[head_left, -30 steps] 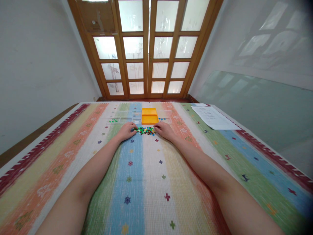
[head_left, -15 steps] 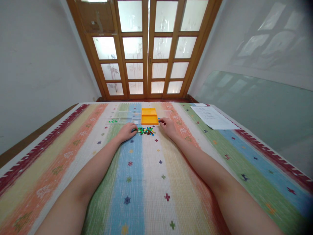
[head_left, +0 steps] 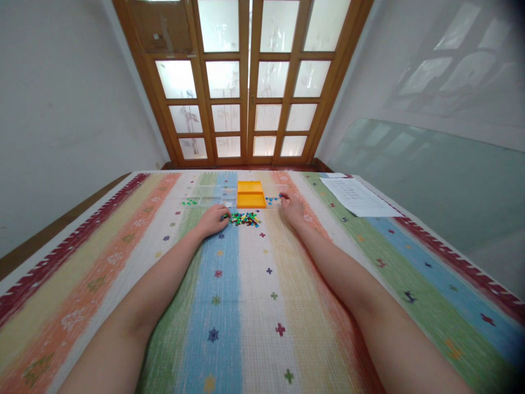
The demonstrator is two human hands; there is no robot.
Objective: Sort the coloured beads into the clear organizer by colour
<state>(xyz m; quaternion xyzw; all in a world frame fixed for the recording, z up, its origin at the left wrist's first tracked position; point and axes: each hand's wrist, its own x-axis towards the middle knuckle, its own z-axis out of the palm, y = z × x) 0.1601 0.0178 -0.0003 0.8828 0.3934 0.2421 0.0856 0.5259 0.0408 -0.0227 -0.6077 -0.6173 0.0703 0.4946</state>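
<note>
A heap of small coloured pieces (head_left: pixel 245 219), green, blue, yellow, white and dark brown, lies on the striped cloth. At its left edge rests my left hand (head_left: pixel 213 220), fingers curled in and closed; what they hold, if anything, is too small to make out. My right hand (head_left: pixel 292 209) is over the clear tray on the right, thumb and fingertips pinched at a small blue piece (head_left: pixel 281 195). Several blue pieces (head_left: pixel 270 201) lie in that tray, left of the fingers. Between the hands, beyond the heap, stands an open yellow box (head_left: pixel 251 207).
Left of the yellow box is a clear divided tray (head_left: pixel 211 200), with several green pieces (head_left: pixel 189 202) in its left part. A printed white sheet (head_left: pixel 356 198) lies at the right. The striped tablecloth (head_left: pixel 262 306) covers the table, and glazed wooden doors (head_left: pixel 247 109) stand behind it.
My right hand has shifted right, away from the yellow box, and the blue pieces in the right tray now show. My left hand stays at the heap.
</note>
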